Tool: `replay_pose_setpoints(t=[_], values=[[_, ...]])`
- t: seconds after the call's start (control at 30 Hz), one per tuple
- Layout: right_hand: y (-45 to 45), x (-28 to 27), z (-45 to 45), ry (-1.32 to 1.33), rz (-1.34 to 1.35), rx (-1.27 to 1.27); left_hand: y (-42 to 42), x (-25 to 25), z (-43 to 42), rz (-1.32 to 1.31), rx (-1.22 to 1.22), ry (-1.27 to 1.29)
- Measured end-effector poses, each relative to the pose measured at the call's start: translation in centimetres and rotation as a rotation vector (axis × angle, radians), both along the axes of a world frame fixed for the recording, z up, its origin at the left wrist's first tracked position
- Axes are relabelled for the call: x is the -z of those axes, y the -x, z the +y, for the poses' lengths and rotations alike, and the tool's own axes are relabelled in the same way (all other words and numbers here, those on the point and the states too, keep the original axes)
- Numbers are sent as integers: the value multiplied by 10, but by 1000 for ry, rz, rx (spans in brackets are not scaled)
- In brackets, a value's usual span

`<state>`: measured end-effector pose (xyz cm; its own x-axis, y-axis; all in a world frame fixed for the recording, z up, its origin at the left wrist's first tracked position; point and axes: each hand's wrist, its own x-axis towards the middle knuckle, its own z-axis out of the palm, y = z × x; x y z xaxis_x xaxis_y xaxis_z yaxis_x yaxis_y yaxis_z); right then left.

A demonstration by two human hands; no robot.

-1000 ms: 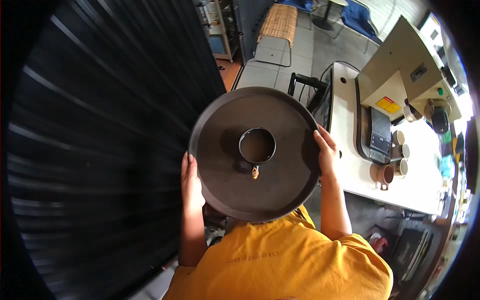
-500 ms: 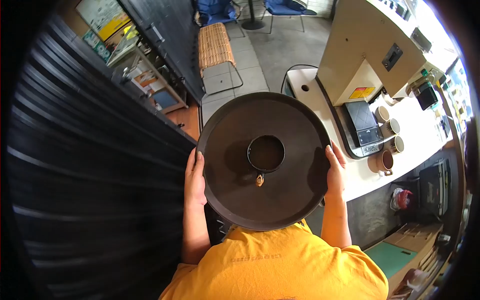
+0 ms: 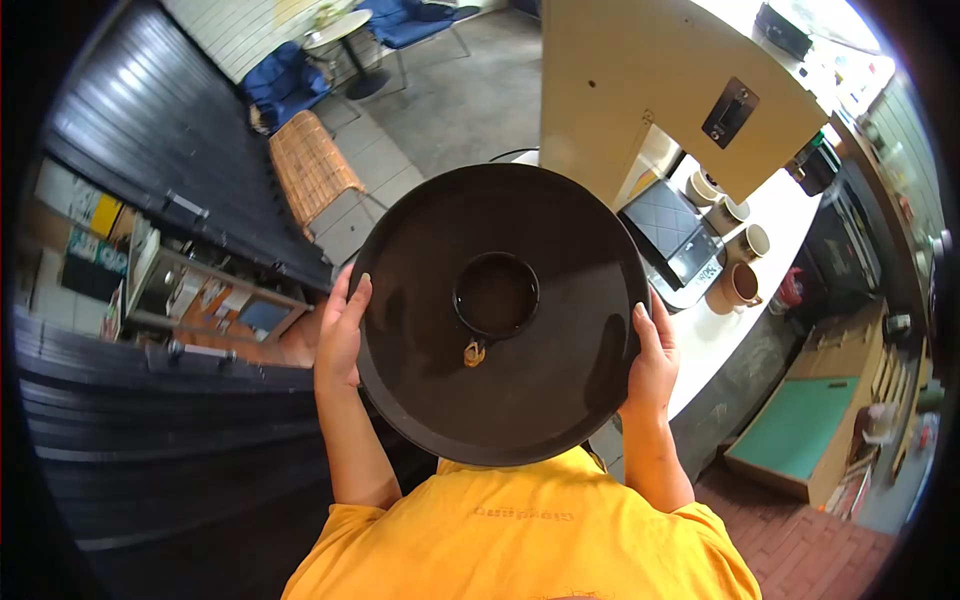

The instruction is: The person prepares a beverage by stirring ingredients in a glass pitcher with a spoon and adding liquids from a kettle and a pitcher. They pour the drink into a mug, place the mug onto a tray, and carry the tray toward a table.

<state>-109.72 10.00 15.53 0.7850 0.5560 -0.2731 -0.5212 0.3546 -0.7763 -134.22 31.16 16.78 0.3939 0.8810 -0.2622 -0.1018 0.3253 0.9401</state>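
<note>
A large round dark brown tray (image 3: 560, 400) is held level in front of my chest. My left hand (image 3: 342, 335) grips its left rim, thumb on top and fingers underneath. On the opposite side my right hand (image 3: 652, 355) clasps the right rim in the same way. A dark cup (image 3: 497, 293) stands near the tray's middle; its small gold-brown handle (image 3: 474, 352) points toward me. What the cup contains is too dark to make out.
To the right, a white counter (image 3: 695, 365) bears a large beige machine (image 3: 625, 90), a scale (image 3: 672, 235) and several cups, including a brown mug (image 3: 740, 285). A wicker bench (image 3: 308, 165) and blue chairs (image 3: 285, 88) stand ahead. Black corrugated doors (image 3: 140, 110) are at left.
My view has turned to the right, so the bench, chairs and machine now appear further left. The tray with the cup stays between both hands.
</note>
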Motion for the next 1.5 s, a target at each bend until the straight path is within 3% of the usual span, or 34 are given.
replay_pose_setpoints(t=[0.1, 0.17, 0.37, 0.73, 0.8, 0.87, 1.07, 1.5], values=[[8, -6, 23, 36, -50, 110, -13, 1, 52, -92, 159, -16], [14, -8, 42, 33, -82, 148, -20, -2, 84, 6, 202, -116], [38, -29, 106, 60, -36, 254, -27, 5, 168, -61, 321, -51], [35, -25, 197, -17, -115, 169, -23, 10, 257, -65, 302, -65], [29, -24, 210, -51, -147, 163, -23, 17, 269, -107, 151, -77], [22, -18, 224, 31, -244, 122, -26, 9, 279, -112, 193, -67], [21, -16, 280, 42, -168, 109, -31, 8, 325, -191, 252, 3], [39, -6, 494, -1, -103, 196, -14, 27, 551, -109, 281, -56]])
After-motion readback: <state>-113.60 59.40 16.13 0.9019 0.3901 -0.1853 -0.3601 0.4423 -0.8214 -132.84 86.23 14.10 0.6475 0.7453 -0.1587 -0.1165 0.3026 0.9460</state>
